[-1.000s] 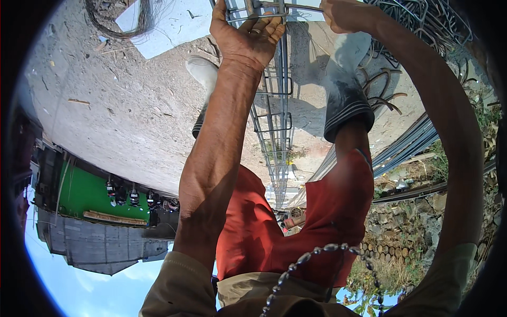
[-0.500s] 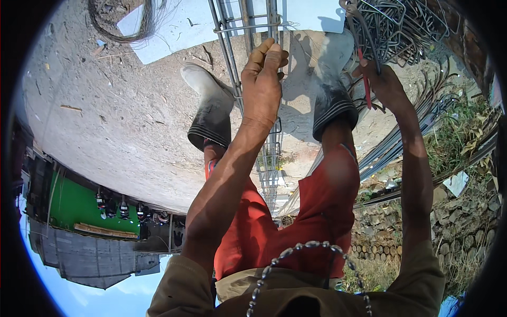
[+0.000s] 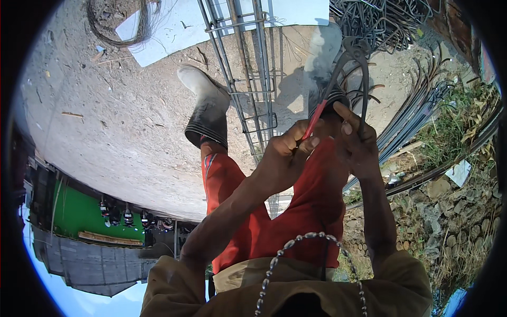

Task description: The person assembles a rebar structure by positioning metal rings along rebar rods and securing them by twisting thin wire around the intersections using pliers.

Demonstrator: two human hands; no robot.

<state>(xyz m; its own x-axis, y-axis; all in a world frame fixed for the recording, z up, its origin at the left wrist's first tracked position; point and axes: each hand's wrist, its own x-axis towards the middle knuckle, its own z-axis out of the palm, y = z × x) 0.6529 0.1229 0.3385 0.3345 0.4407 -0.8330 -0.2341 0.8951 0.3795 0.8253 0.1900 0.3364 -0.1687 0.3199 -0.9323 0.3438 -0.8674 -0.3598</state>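
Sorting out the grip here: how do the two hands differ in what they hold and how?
The left hand pinches a red-handled tool between thumb and fingers; the right hand wraps around bent dark steel stirrups. The left sits lower and nearer the red shorts. Both are bare and raised close together.

Harsh full sun here, so your concrete ground [image 3: 105,121] nearly blows out to white, and the white sheet [image 3: 174,26] up top glares too. Hard dark shadows sit behind your boots [image 3: 208,105]. Focus is crisp in the middle, but the fisheye bends everything toward the black rim, and the rebar pile [image 3: 380,21] goes soft out there.
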